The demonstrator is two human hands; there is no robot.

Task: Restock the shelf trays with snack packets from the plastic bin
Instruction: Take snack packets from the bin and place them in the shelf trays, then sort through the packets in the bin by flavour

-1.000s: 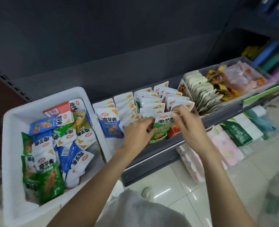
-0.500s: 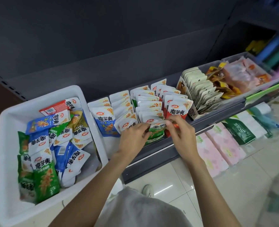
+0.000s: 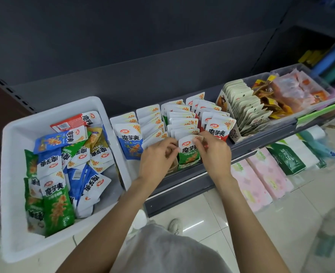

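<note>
Seen from the head camera, the left hand point(image 3: 156, 154) and right hand point(image 3: 213, 152) are pinching the top corners of a green snack packet point(image 3: 188, 152) with curled fingers, holding it upright at the shelf tray's point(image 3: 188, 166) front edge. Packets are crowding behind it. Just left, the white plastic bin point(image 3: 15, 134) is sitting, packets filling it loosely.

One white bin point(image 3: 15, 134), two hands, perhaps five packet rows

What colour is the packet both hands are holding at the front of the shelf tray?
White on top, green below, seen in the head view: the packet.
</note>
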